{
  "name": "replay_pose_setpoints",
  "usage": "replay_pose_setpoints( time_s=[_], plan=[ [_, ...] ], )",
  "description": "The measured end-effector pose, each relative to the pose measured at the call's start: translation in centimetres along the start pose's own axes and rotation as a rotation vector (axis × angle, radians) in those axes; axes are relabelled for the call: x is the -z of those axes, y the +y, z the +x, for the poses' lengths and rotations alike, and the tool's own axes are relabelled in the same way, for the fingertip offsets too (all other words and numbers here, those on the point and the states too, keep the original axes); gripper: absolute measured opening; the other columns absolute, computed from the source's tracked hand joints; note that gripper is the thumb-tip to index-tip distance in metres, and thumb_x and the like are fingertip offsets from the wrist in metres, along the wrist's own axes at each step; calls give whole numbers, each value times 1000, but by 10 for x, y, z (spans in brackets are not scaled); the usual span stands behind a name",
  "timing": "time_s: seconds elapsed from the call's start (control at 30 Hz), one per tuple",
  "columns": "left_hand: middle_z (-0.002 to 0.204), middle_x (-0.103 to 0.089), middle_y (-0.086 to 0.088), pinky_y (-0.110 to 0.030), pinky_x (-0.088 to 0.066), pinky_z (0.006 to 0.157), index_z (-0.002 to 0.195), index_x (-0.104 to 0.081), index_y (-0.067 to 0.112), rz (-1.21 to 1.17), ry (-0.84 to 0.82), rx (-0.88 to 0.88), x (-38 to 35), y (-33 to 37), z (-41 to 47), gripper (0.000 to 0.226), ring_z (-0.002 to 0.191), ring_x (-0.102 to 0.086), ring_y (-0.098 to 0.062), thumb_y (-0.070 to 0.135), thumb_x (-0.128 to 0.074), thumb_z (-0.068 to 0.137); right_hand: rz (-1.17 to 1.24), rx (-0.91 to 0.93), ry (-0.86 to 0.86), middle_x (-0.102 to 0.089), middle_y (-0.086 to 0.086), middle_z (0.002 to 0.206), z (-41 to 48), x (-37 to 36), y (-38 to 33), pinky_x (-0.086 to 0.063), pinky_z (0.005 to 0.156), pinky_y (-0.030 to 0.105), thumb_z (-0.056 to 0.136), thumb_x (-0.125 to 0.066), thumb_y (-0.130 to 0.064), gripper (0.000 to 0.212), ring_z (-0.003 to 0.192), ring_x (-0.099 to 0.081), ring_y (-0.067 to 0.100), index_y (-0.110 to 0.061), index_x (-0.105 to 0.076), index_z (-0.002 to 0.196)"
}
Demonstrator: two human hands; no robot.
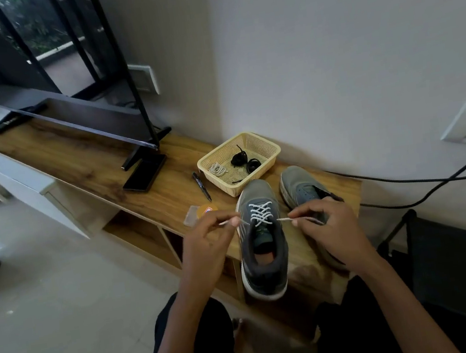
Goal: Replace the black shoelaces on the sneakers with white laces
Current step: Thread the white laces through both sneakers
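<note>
Two hands hold the ends of a white lace (261, 212) on a grey sneaker (265, 264).

The left hand (204, 240) pinches one lace end and the right hand (328, 222) pinches the other. The sneaker stands between them, the lace crisscrossed up its front. A second sneaker (299, 188) sits just beyond the right hand. Farther beyond both hands, a basket (228, 181) holds black laces (243, 160) and a coiled spare lace (218, 168).

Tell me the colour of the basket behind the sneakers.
Pale yellow basket, clearest in the head view.
</note>
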State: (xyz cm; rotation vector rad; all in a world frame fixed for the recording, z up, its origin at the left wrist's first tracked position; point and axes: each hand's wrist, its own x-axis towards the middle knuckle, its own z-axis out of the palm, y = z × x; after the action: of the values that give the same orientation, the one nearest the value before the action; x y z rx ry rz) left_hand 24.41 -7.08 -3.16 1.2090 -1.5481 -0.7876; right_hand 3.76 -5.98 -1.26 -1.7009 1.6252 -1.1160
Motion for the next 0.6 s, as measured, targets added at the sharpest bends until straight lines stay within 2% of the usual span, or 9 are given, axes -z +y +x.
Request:
replay_pose_setpoints(
  time_s=[0.07, 0.17, 0.23, 0.3, 0.4, 0.53, 0.6],
  plan=[
    [95, -68, 11, -11, -43, 79, 97, -69, 20, 47, -127, -13, -8, 2, -1, 12, 92, -60, 1, 17, -62, 89, 70, 2, -34, -69, -5, 81, -2, -1, -9, -38, 68, 1, 80, -69, -4, 16, 79, -56, -8, -20, -73, 81],
    [102, -66, 13, -26, -40, 91, 104, -68, 26, 312, -212, -44, -24, -12, -5, 16, 99, -56, -4, 26, -60, 91, 262, -62, -64, -72, -2, 86, -2, -12, -12, -46, 69, 7, 83, -64, -1, 16, 80, -65, -1, -11, -74, 90],
    [107, -65, 13, -31, -26, 95, 106, -67, 29, 581, -256, -47, -32, -16, -10, 20, 104, -52, -8, 33, -52, 94, 303, -135, -62, -72, -1, 92, -2, -27, -8, -48, 74, 10, 86, -59, 1, 21, 83, -65, -1, -10, -73, 96],
    [107, -63, 11, -33, -19, 95, 102, -65, 28, 754, -329, -3, -36, -17, -16, 25, 105, -48, -10, 37, -42, 97, 190, -139, -40, -71, 2, 100, -3, -44, 3, -47, 83, 13, 86, -54, 4, 27, 91, -63, 0, -8, -72, 102],
    [110, -61, 9, -39, -14, 100, 100, -63, 26, 871, -417, -2, -40, -16, -23, 37, 109, -44, -13, 38, -28, 100, -111, -50, -23, -68, 2, 110, -9, -67, 23, -42, 96, 24, 85, -51, 2, 35, 105, -56, 14, -13, -70, 110],
    [102, -64, 5, -40, -12, 104, 91, -62, 25, 893, -454, -15, -37, -14, -27, 41, 109, -45, -14, 38, -25, 102, -550, 121, -85, -64, -6, 112, -21, -70, 28, -26, 79, 32, 87, -46, -11, 34, 108, -42, 24, -21, -69, 110],
    [89, -64, 7, -37, -17, 104, 84, -60, 26, 902, -387, -56, -34, -11, -28, 40, 95, -50, -9, 39, -27, 101, -704, 161, -198, -54, -9, 121, -26, -66, 23, -25, 83, 32, 90, -45, -14, 33, 112, -35, 22, -24, -66, 114]
  ],
)
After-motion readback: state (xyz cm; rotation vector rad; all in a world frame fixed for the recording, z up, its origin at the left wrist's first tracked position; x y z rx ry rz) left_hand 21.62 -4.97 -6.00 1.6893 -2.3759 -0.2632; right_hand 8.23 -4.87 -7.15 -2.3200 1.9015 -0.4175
